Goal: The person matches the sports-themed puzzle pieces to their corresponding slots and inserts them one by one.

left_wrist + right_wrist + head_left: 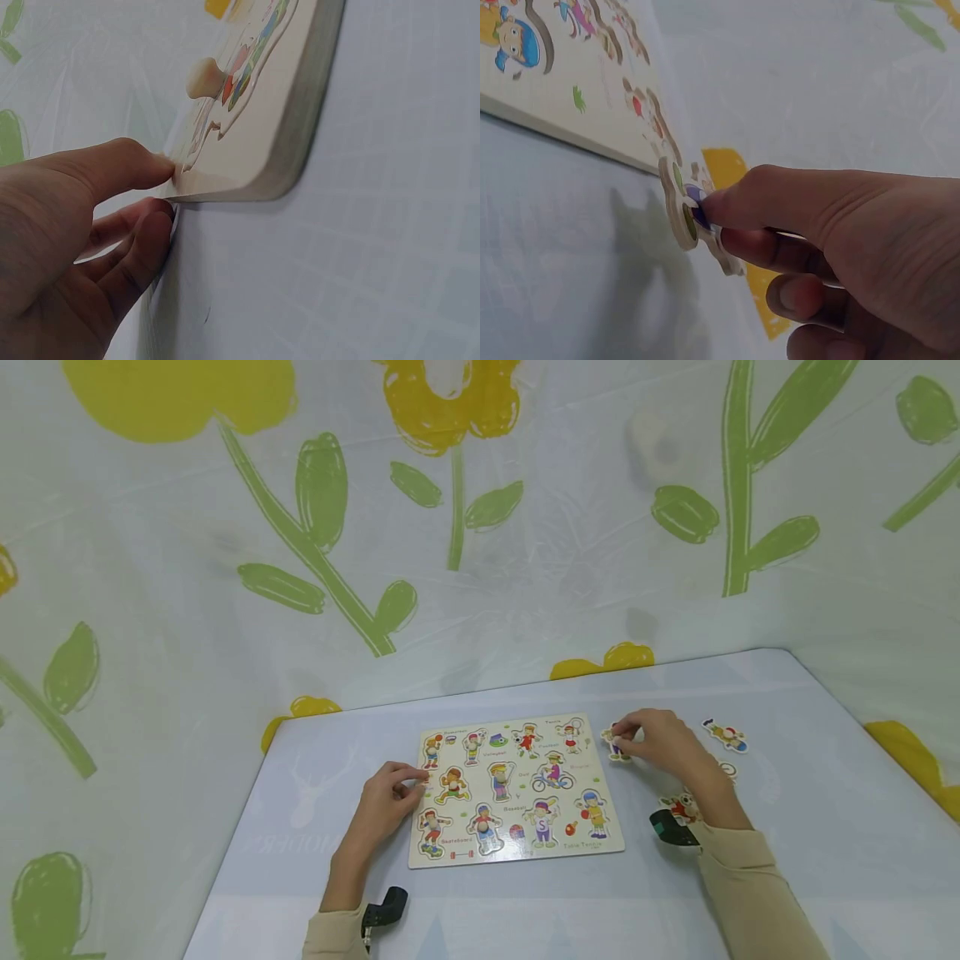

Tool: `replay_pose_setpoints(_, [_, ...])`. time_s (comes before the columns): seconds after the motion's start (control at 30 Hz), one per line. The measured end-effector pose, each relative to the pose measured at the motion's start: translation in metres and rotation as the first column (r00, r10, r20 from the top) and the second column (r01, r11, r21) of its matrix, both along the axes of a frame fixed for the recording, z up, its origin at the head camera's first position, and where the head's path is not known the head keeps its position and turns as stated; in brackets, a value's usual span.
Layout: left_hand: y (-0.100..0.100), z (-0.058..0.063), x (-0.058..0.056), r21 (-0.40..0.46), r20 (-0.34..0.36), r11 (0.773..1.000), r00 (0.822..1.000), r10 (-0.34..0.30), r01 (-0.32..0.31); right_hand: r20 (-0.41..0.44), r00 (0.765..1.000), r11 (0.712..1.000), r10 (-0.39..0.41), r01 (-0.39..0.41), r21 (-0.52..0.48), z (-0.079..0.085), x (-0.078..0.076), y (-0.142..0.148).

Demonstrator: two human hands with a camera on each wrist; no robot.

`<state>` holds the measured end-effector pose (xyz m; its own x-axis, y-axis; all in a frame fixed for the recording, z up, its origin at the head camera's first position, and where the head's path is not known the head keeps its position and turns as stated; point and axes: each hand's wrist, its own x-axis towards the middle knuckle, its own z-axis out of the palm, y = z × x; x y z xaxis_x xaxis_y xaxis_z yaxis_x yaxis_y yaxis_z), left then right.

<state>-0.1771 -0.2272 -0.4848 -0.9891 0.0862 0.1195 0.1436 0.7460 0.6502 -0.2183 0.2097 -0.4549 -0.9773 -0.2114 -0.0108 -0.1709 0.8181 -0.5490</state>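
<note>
A wooden sports puzzle board (480,787) lies on the table, with several figures of children on it. My left hand (382,802) pinches the board's left edge. In the left wrist view its thumb (124,165) rests at the upper face near a corner, and a round wooden knob (204,79) stands up close by. Beyond the board's upper right corner, my right hand (666,745) holds a figure-shaped puzzle piece (676,214) between thumb and forefinger. That piece is raised and tilted, casting a shadow below. The fingers cover part of its picture.
Right of the board lie a loose figure piece (726,737), a red one (678,808) beside the right wrist, and another (727,768) partly hidden by the forearm. Black wrist devices (386,908) sit on both arms. A flower-printed curtain (555,568) hangs behind the table.
</note>
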Motion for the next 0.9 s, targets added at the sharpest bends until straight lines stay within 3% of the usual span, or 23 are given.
replay_pose_setpoints(0.67, [0.000, 0.002, 0.001, 0.001, 0.038, 1.000, 0.999, 0.013, -0.013, 0.091, 0.979, 0.983, 0.183, -0.181, -0.034, 0.010, 0.009, -0.040])
replay_pose_setpoints(0.9, [0.000, 0.001, 0.000, -0.002, 0.037, 1.000, 0.999, 0.009, -0.009, 0.085, 0.966, 0.969, 0.246, -0.245, -0.020, 0.011, 0.015, -0.052])
